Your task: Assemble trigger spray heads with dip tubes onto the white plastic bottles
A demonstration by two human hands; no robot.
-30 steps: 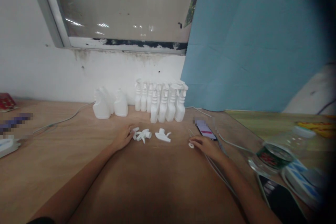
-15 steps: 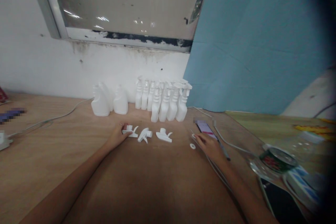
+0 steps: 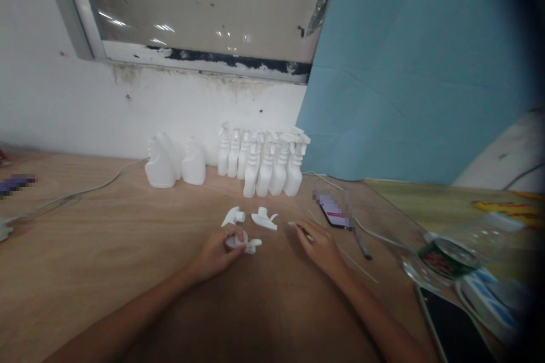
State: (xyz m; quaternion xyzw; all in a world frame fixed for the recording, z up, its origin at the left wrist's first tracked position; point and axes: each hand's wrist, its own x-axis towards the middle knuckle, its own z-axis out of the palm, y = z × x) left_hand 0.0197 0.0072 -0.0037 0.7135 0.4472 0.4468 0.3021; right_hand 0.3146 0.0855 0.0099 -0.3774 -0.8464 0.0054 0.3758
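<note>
My left hand [image 3: 219, 252] is closed around a white spray trigger head [image 3: 252, 246], low over the table. Two more trigger heads lie on the wood just beyond it: one on its side [image 3: 233, 216], the other lying with its lever to the right [image 3: 264, 219]. My right hand [image 3: 319, 245] is pinched, its fingertips pointing left toward the trigger heads. A small white washer [image 3: 292, 224] seems to be at those fingertips, only partly visible. Thin pale tubes [image 3: 358, 264] lie beside and partly under my right hand.
White spray bottles with triggers [image 3: 279, 173] stand grouped near the wall. Bottles without tops [image 3: 194, 164] stand left of them. At right are a lit phone [image 3: 332, 211], a pen [image 3: 363, 245], a clear plastic jar [image 3: 451, 258] and a dark phone [image 3: 453, 326]. A cable [image 3: 102, 186] crosses the left side.
My left hand has lifted a trigger head off the table and brought it right and nearer. My right hand has picked up a white washer and moved left.
</note>
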